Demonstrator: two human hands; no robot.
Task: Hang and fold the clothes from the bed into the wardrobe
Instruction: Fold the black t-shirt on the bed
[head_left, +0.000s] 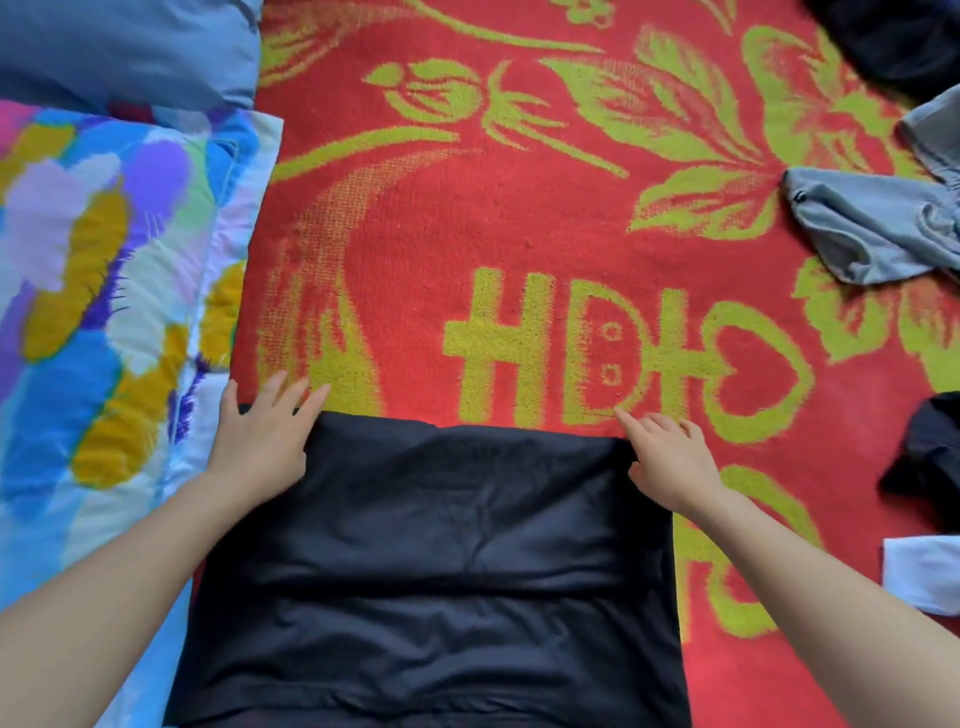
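Observation:
A black garment (441, 561) lies spread flat on the red and yellow-green blanket (467, 234), folded into a rough rectangle that reaches the bottom of the view. My left hand (260, 436) rests flat on its far left corner, fingers straight and spread over the edge onto the blanket. At the far right corner is my right hand (665, 457), its fingers lying on the blanket and its thumb at the cloth's edge. Whether the right hand pinches the fabric cannot be told.
A multicoloured quilt (93, 312) and a blue pillow (124, 47) lie along the left. On the right sit a grey garment (878, 228), a dark garment (930, 457), a white cloth (919, 571) and another dark item (893, 41) at the top corner.

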